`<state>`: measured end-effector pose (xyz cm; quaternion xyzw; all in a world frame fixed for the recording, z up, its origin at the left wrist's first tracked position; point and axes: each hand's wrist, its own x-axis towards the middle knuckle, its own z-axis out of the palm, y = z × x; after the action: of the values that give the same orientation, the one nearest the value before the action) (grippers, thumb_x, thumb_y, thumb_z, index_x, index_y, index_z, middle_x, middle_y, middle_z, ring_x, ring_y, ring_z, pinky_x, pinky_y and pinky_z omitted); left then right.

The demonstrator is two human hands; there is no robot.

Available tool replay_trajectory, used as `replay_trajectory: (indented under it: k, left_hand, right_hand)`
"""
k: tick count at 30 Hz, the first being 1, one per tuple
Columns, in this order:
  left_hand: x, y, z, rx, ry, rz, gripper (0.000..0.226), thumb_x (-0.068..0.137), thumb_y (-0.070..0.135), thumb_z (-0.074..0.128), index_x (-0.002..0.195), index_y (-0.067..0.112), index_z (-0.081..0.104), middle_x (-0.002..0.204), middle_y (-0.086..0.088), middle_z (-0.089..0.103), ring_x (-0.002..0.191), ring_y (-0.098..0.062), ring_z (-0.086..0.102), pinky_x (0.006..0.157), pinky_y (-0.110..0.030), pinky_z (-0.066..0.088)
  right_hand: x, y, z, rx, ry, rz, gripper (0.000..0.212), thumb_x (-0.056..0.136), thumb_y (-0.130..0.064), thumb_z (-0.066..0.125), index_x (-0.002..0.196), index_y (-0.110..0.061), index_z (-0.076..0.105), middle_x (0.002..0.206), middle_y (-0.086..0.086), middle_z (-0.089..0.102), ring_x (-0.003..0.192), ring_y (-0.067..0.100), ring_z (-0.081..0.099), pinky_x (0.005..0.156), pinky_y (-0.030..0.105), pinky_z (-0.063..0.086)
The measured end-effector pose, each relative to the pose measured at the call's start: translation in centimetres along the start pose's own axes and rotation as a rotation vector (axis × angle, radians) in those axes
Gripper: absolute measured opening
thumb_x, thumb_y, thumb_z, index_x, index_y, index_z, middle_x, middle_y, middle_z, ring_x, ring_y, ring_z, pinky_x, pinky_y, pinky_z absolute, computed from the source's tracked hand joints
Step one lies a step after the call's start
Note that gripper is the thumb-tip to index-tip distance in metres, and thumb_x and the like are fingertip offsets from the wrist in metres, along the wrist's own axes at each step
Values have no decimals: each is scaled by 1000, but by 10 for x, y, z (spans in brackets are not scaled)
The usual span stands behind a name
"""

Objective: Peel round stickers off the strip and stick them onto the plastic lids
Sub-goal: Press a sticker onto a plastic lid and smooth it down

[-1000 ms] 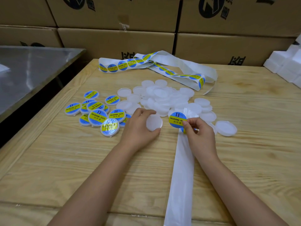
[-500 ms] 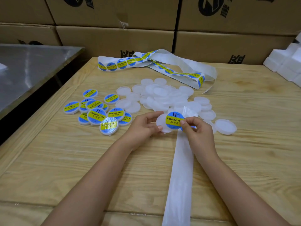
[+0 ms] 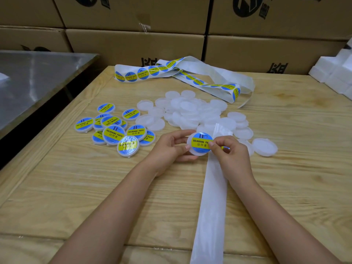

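Two bare hands meet over the middle of a wooden table [image 3: 285,187]. The left hand [image 3: 169,147] grips a white plastic lid [image 3: 190,149] by its left edge, fingers closed on the rim. A round sticker [image 3: 201,142], blue with a yellow band reading "SOLDERING PA…", covers most of the lid's top. The right hand [image 3: 228,151] pinches the sticker's right edge between thumb and forefinger.

The strip [image 3: 211,202], bare white backing here, runs from under the right hand to the near table edge; its far part, with stickers on it, lies looped near the cardboard boxes [image 3: 133,42]. A heap of plain lids [image 3: 192,111] sits just beyond the hands; a cluster of labelled lids [image 3: 114,128] lies to the left. The near table surface on both sides of the forearms is bare wood.
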<state>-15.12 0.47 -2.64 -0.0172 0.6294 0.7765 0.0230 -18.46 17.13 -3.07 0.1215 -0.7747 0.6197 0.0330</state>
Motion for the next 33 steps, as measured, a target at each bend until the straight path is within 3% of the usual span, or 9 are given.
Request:
replay_trajectory:
  k: [8,17,20,27,33]
  left_hand:
    - [0,-1,3,-60,7,-11,25,95,0,44,110,13,61,93,-6,71,81,-24,71,68,-31,59]
    - [0,-2,6,-19,29,9,27,90,-5,51,111,11,60,103,-14,65,77,-21,71,68,-31,59]
    - [0,-2,6,-12,33,11,27,91,-5,51,109,12,61,103,-14,65,77,-22,71,68,-31,59]
    - [2,-4,6,-22,55,2,26,90,-6,52,106,12,63,98,-12,68,76,-23,71,64,-29,58]
    - [2,-5,9,-34,106,-4,24,88,-7,54,103,9,64,89,-11,70,73,-25,71,64,-32,59]
  right_hand:
    - [0,0,0,-52,11,-20,26,83,-12,69,65,-30,62,86,-9,59,84,5,56,79,23,41]
    - [-1,1,1,-112,25,-29,26,83,-14,70,65,-32,60,85,-11,59,87,8,55,76,16,39]
    - [-1,0,2,-135,30,-29,25,83,-16,70,66,-32,60,85,-10,59,83,2,55,72,10,38]
    - [-3,3,4,-215,60,-79,8,83,-17,69,76,-18,65,86,-5,61,80,-12,51,69,4,36]
    - [-7,5,8,-287,120,-162,13,80,-11,71,73,-18,62,77,-16,56,79,-12,51,70,2,34]
